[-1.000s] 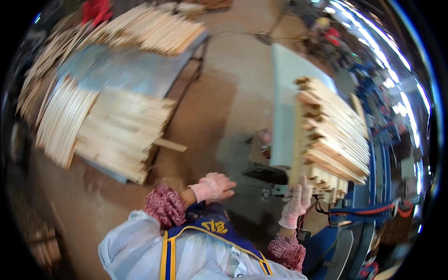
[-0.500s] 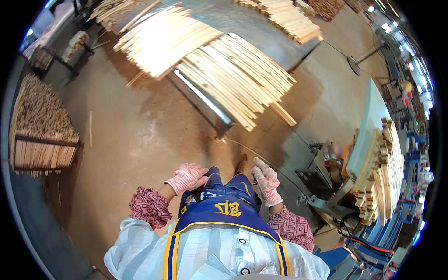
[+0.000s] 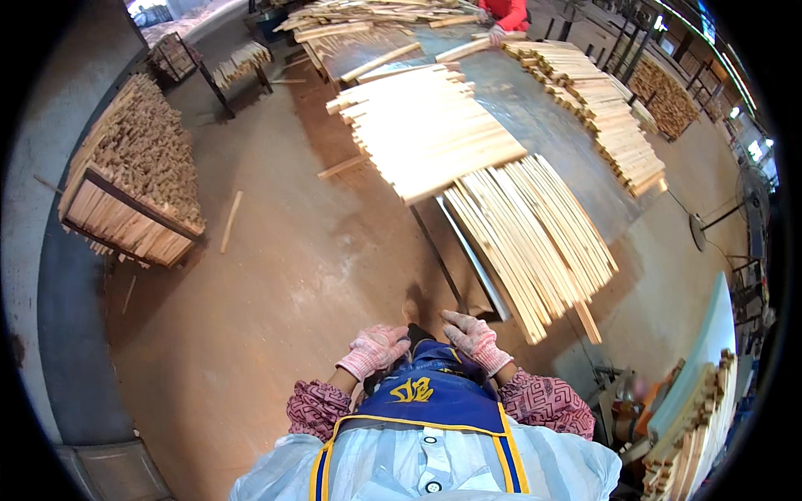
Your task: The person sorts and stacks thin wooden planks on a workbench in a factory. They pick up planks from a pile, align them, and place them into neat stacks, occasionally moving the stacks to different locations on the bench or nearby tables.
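My left hand (image 3: 376,350), in a pinkish-white knit glove, hangs in front of the blue apron (image 3: 443,402) with its fingers loosely stretched and nothing in them. Level with it, my right hand (image 3: 474,338) wears a matching glove with a greyed palm; its fingers point inward and it holds nothing. Beyond my right hand, a layer of long wooden strips (image 3: 522,234) lies side by side on a metal-topped table (image 3: 547,129), their ends jutting over its near edge. A brighter layer of strips (image 3: 439,129) lies to their left, partly overlapping them.
A racked stack of strips (image 3: 138,167) stands at left, with a loose stick (image 3: 231,221) on the floor. Another row (image 3: 589,104) covers the table's right side. At the far edge a person in red (image 3: 507,15) handles wood. More strips (image 3: 693,426) sit at lower right.
My view has swung, so the table appears lower and farther right, and the person in red has come into sight. Both hands have drawn closer together, still holding nothing.
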Tool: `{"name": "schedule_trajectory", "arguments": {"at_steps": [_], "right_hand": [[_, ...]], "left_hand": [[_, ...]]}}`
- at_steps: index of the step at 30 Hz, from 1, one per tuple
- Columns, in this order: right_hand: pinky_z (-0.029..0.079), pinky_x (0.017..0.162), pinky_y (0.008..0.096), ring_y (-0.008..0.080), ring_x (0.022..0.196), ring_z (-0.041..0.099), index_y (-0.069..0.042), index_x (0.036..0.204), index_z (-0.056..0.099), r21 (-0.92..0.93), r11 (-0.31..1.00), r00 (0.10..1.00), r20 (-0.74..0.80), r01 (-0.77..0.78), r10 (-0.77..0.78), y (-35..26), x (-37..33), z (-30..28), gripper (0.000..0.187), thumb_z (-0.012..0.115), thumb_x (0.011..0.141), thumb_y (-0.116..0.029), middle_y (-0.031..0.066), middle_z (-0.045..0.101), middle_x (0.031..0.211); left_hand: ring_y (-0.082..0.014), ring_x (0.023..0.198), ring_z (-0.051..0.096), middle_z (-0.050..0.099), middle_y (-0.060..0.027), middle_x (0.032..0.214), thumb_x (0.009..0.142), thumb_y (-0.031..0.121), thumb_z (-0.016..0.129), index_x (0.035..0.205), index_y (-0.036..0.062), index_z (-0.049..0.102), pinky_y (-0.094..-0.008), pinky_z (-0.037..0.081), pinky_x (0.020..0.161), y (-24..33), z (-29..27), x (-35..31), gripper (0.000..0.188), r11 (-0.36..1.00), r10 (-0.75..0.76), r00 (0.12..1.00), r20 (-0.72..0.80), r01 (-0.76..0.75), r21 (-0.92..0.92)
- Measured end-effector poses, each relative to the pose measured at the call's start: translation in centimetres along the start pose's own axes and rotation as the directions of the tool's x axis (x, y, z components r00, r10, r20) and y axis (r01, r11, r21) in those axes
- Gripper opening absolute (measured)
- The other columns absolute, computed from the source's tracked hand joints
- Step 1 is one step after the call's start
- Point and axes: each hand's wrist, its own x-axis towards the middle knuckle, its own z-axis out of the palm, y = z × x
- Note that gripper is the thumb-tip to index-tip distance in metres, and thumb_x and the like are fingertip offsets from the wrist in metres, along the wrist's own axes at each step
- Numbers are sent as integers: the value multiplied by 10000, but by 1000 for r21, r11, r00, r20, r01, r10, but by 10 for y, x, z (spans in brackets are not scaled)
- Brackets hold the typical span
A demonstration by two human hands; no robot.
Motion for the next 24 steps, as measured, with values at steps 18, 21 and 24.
{"name": "schedule_trajectory", "arguments": {"at_steps": [18, 21, 24], "right_hand": [[493, 950, 403, 373, 1123, 614, -37, 1313, 581, -210, 924, 916, 319, 318, -243, -145, 393, 20, 479, 588, 944, -342, 224, 654, 1182], [479, 955, 436, 382, 1115, 602, -31, 1284, 588, -217, 924, 927, 280, 314, -249, -150, 448, 42, 489, 545, 939, -375, 233, 637, 1196], [477, 963, 427, 379, 1130, 599, -19, 1273, 592, -193, 974, 970, 232, 120, -74, -173, 494, 62, 484, 532, 939, -364, 233, 630, 1213]], "left_hand": [[-347, 1277, 521, 553, -140, 1388, 931, 603, 432, 1426, 209, 491, -428, 415, 1057, -304, -108, 154, 636, 784, -431, 883, 184, 467, -409], [-351, 1268, 526, 554, -141, 1384, 937, 590, 436, 1425, 202, 490, -429, 424, 1046, -341, -158, 182, 626, 806, -386, 896, 218, 442, -393], [-353, 1256, 533, 554, -158, 1377, 945, 575, 427, 1427, 179, 485, -437, 423, 1046, -402, -229, 223, 626, 865, -367, 894, 258, 430, -259]]}}
